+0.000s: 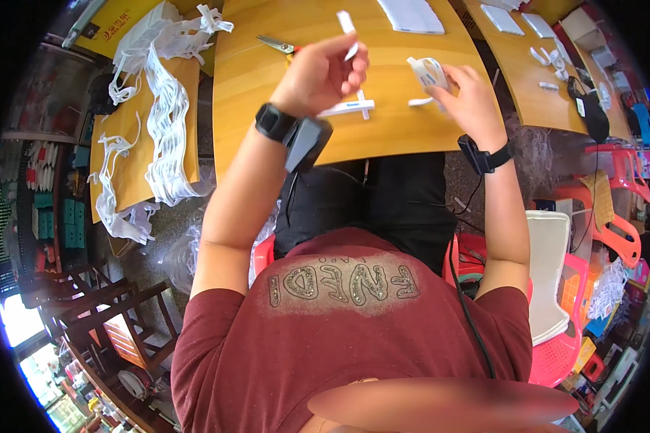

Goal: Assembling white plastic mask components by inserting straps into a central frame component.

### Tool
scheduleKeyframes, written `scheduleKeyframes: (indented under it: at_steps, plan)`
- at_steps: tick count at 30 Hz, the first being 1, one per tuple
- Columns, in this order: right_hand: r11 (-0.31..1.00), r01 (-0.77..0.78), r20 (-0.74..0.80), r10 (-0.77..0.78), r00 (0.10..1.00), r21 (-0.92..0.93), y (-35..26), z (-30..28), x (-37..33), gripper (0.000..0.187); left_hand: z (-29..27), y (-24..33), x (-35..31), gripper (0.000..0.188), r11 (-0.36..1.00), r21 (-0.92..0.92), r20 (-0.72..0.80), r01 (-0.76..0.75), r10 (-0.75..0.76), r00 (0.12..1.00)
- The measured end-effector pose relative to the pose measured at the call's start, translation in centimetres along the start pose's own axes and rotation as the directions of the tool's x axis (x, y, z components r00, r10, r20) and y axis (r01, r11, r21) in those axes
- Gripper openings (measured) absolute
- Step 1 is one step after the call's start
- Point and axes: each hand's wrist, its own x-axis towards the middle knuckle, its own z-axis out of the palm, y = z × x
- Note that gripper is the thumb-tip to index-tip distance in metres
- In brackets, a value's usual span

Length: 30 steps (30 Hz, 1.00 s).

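My left hand (323,78) is raised over the wooden table (267,123), its fingers curled and pinching a narrow white strip (347,23) that points away from me. To its right, my right hand (472,102) grips a looped white strap (427,72) with faint print, between thumb and fingers. On the table between and below the hands lie white strips (348,107), one crossing another. A pair of scissors (274,43) with orange-red handles rests just beyond my left hand, its handles partly hidden by it.
A stack of white sheets (412,17) lies at the table's far edge. At left, a second table (133,119) carries long bunches of white straps (167,130). Another table (531,72) on the right holds straps and papers. Red plastic chairs (567,353) stand at right.
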Motion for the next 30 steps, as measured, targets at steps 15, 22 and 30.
scheduleKeyframes:
  at_steps: [15,22,30]
  plan:
    - [0.783,0.212,-0.016,-0.250,0.968,0.584,-8.9,0.9,-1.1,0.016,0.1,-3.9,-6.3,0.044,0.944,-0.207,0.093,0.256,-0.241,0.966]
    - [0.786,0.055,0.128,-0.168,0.977,0.616,-9.2,1.1,-1.3,0.017,0.0,-3.5,-8.3,0.040,0.986,0.130,-0.204,-0.107,0.132,0.970]
    - [0.798,0.013,0.177,-0.149,0.973,0.602,-9.6,2.1,-1.2,0.018,0.5,-3.9,-8.1,0.033,0.930,0.331,-0.264,-0.159,0.253,0.931]
